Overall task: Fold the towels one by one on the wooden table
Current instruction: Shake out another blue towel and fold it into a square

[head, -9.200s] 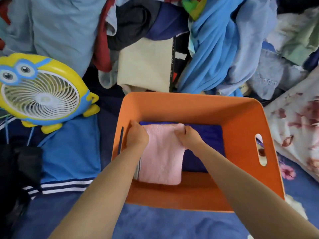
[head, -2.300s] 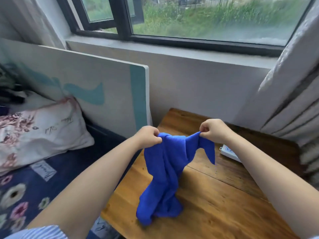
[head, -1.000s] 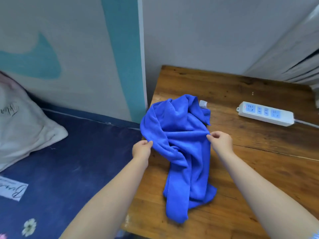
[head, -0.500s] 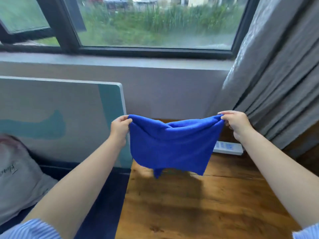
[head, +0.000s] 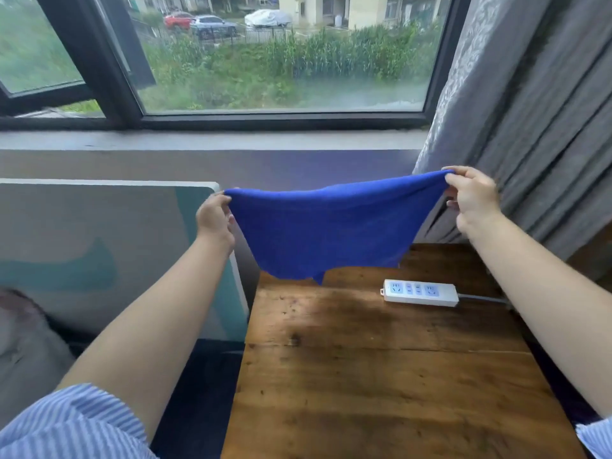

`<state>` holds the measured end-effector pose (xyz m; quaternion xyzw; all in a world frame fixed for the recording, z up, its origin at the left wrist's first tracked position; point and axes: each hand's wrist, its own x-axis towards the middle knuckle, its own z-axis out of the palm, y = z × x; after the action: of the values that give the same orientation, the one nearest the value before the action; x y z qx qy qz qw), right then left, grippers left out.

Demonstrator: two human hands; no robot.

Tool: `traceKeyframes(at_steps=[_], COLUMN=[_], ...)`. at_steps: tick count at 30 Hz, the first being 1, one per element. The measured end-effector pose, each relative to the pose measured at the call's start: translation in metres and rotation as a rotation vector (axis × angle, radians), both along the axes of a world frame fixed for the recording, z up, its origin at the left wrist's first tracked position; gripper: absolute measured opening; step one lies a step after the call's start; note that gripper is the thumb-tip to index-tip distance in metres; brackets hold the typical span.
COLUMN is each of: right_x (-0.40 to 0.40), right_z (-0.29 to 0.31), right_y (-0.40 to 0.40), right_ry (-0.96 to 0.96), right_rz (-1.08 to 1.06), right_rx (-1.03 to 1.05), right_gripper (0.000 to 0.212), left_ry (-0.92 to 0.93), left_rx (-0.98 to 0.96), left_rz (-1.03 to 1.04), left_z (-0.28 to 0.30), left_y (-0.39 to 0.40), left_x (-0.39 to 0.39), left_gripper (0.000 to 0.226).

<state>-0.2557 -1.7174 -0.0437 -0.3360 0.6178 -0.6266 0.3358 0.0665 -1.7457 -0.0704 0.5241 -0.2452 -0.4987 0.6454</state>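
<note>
A blue towel (head: pixel 324 230) hangs stretched in the air above the far end of the wooden table (head: pixel 390 376). My left hand (head: pixel 214 217) pinches its upper left corner. My right hand (head: pixel 472 197) pinches the upper right corner, a little higher. The towel's lower edge dangles just above the tabletop and does not touch it.
A white power strip (head: pixel 420 292) with its cable lies at the table's far right. A grey curtain (head: pixel 536 111) hangs on the right, a window (head: pixel 281 54) straight ahead. A white and teal board (head: pixel 109 253) leans left of the table, a pillow (head: pixel 26 346) below it.
The towel was bunched on the table a second ago; both hands have lifted it and pulled its top edge wide and taut. The hands have spread farther apart since half a second ago.
</note>
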Motion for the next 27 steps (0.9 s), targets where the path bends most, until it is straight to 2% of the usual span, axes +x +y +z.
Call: traceKeyframes(at_steps=[2, 4, 7, 10, 12, 15, 17, 19, 21, 24, 27], right_x=[0.0, 0.002, 0.003, -0.002, -0.002, 0.006, 0.011, 0.014, 0.019, 0.031, 0.041], right_z=[-0.027, -0.06, -0.116, -0.169, -0.205, -0.248, -0.267, -0.282, -0.294, -0.303, -0.307], right_y=[0.016, 0.036, 0.072, 0.109, 0.134, 0.172, 0.195, 0.213, 0.226, 0.238, 0.238], right_ry=[0.0, 0.04, 0.126, 0.32, 0.481, 0.732, 0.853, 0.918, 0.969, 1.069, 1.144], right_rz=[0.026, 0.032, 0.07, 0.233, 0.423, 0.691, 0.788, 0.818, 0.832, 0.841, 0.871], right_rx=[0.086, 0.194, 0.354, 0.679, 0.865, 1.104, 1.199, 1.244, 1.291, 1.393, 1.529], right_gripper=[0.033, 0.034, 0.035, 0.034, 0.035, 0.032, 0.035, 0.033, 0.028, 0.012, 0.033], left_ry=[-0.062, -0.251, -0.776, -1.062, -1.124, -1.18, -1.263, -1.347, -1.403, -1.438, -1.477], left_rx=[0.078, 0.196, 0.424, 0.529, 0.616, 0.694, 0.753, 0.794, 0.815, 0.794, 0.771], left_rz=[-0.051, -0.18, -0.596, -1.091, -1.261, -1.401, -1.496, -1.605, -1.691, -1.746, -1.794], left_z=[-0.026, -0.051, -0.095, -0.141, -0.172, -0.213, -0.231, -0.249, -0.263, -0.273, -0.277], left_y=[0.012, 0.021, 0.041, 0.072, 0.093, 0.12, 0.138, 0.155, 0.17, 0.184, 0.184], left_x=[0.006, 0.008, 0.009, 0.01, 0.013, 0.015, 0.015, 0.018, 0.023, 0.03, 0.033], left_gripper=[0.034, 0.034, 0.03, 0.023, 0.027, 0.032, 0.027, 0.019, 0.032, 0.036, 0.035])
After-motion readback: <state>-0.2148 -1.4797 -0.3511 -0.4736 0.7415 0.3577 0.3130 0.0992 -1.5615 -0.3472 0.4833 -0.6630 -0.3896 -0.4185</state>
